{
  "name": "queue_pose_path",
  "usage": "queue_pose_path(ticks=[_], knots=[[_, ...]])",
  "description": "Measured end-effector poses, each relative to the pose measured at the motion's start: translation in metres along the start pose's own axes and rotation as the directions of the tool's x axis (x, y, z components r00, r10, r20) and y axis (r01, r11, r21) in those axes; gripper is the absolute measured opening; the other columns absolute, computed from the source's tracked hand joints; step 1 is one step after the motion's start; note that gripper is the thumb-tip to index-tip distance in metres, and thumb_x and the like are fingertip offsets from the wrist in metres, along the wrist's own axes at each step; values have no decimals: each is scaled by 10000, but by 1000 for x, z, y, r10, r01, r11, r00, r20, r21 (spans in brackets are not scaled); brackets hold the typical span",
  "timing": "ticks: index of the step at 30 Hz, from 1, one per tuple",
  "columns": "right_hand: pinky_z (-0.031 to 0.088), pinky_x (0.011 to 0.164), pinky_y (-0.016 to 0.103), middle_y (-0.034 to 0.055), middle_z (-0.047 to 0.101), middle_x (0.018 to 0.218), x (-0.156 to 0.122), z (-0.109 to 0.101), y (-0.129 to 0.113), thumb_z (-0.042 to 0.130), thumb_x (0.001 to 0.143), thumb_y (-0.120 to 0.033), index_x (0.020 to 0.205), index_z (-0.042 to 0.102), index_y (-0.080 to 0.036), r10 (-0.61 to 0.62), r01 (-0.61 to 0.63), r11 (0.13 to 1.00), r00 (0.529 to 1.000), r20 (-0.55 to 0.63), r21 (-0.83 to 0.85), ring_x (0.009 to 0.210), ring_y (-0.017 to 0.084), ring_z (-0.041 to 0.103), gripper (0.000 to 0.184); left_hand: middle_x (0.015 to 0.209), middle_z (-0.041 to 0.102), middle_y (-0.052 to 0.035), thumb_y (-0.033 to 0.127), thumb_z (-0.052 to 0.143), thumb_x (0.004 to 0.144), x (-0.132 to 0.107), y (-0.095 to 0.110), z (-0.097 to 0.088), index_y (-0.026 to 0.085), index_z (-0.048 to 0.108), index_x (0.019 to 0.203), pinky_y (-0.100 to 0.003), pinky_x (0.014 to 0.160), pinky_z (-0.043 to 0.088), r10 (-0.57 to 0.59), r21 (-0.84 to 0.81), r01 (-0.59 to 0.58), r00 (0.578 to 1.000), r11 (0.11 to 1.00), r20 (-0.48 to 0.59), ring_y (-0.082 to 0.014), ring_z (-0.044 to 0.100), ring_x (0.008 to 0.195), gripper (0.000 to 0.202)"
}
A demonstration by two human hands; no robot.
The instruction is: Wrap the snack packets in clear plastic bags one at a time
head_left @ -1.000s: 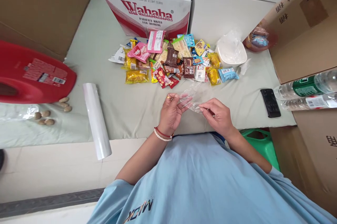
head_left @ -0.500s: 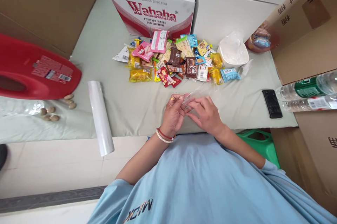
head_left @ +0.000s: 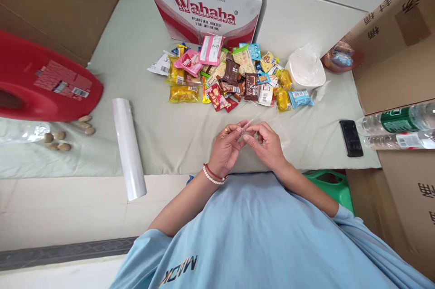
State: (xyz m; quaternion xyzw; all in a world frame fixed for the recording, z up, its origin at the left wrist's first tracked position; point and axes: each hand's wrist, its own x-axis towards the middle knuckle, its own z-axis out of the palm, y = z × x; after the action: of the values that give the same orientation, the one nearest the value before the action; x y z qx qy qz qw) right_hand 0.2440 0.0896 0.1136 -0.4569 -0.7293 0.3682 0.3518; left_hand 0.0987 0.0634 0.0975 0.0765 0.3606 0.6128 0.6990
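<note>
My left hand (head_left: 227, 147) and my right hand (head_left: 265, 145) meet over the near middle of the green cloth (head_left: 163, 130). Both pinch a thin clear plastic bag (head_left: 253, 122) between fingertips, which touch each other. The bag is see-through and hard to make out; it spreads a little toward the right. A bead bracelet and a red cord circle my left wrist. Just beyond my hands lies a pile of small wrapped snacks (head_left: 231, 78) in yellow, pink, brown and blue wrappers.
A roll of clear film (head_left: 128, 147) lies at the near left. A red plastic container (head_left: 41, 85) and several nuts (head_left: 61, 137) sit far left. A white bowl (head_left: 306, 71), black phone (head_left: 351, 137), water bottles (head_left: 397, 123), a Wahaha carton (head_left: 207, 1) and brown boxes ring the cloth.
My hands came together: the right hand moved left until its fingertips met the left hand's, gathering the clear bag between them. The view shifted slightly.
</note>
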Motion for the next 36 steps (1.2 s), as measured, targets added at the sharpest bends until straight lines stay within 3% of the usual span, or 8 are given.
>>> queue_pose_path(ticks=[7, 14, 18, 23, 27, 29, 32, 36], knots=[[471, 729, 299, 1, 655, 834, 8, 3, 6, 737, 887, -477, 889, 707, -221, 308, -318, 879, 947, 85, 355, 749, 152, 555, 257, 1169, 745, -53, 300, 884, 731, -1, -1, -5, 192, 618, 796, -443, 1016, 554, 13, 40, -12, 1000, 999, -13, -241, 673, 1187, 295], [556, 756, 267, 0, 688, 934, 8, -16, 0, 851, 753, -429, 816, 650, -240, 505, -492, 541, 839, 205, 682, 826, 140, 609, 283, 892, 728, -2, 312, 743, 882, 11, 6, -15, 232, 464, 874, -341, 814, 605, 22, 30, -15, 975, 999, -221, -170, 743, 866, 290], [606, 726, 275, 16, 723, 908, 5, -32, 1, 804, 759, -324, 785, 610, -228, 526, -525, 358, 797, 297, 772, 779, 141, 656, 217, 720, 559, 86, 280, 697, 911, 21, 16, -24, 247, 428, 881, -177, 520, 460, 89, 81, -63, 927, 995, -366, -46, 491, 486, 273], [570, 547, 216, 0, 705, 785, 14, -64, 24, 739, 745, -235, 770, 597, -214, 565, -526, 262, 763, 313, 809, 585, 102, 590, 146, 741, 518, 78, 331, 662, 941, 34, 38, -39, 254, 413, 891, -151, 389, 247, 283, 348, -176, 917, 921, -283, -36, 391, 447, 265], [525, 489, 178, -11, 693, 737, 32, -80, 49, 741, 786, -228, 771, 584, -213, 679, -504, 286, 707, 199, 815, 541, 87, 565, 159, 757, 501, 63, 287, 562, 993, 50, 48, -48, 251, 396, 888, -190, 378, 193, 361, 493, -167, 873, 854, -328, -46, 382, 440, 199], [578, 551, 220, 14, 724, 791, 37, -75, 54, 761, 847, -370, 844, 603, -220, 712, -528, 347, 686, 149, 775, 635, 125, 648, 218, 747, 477, 64, 251, 503, 1015, 58, 45, -49, 255, 381, 897, -213, 385, 188, 368, 498, -149, 850, 854, -378, -56, 351, 440, 170], [632, 662, 322, 59, 762, 925, 29, -53, 51, 722, 846, -664, 1060, 613, -249, 717, -596, 440, 683, 136, 672, 846, 209, 724, 479, 752, 449, 68, 218, 440, 1038, 68, 35, -47, 265, 348, 914, -233, 412, 223, 404, 491, -170, 812, 854, -422, -66, 342, 464, 161], [541, 627, 259, 1, 723, 840, 8, -16, 43, 896, 662, -565, 1135, 612, -273, 669, -608, 570, 734, 117, 553, 807, 184, 671, 624, 867, 481, 51, 264, 408, 1067, 69, 28, -39, 270, 361, 995, -211, 536, 375, 428, 490, -210, 816, 846, -389, -60, 476, 603, 86]])
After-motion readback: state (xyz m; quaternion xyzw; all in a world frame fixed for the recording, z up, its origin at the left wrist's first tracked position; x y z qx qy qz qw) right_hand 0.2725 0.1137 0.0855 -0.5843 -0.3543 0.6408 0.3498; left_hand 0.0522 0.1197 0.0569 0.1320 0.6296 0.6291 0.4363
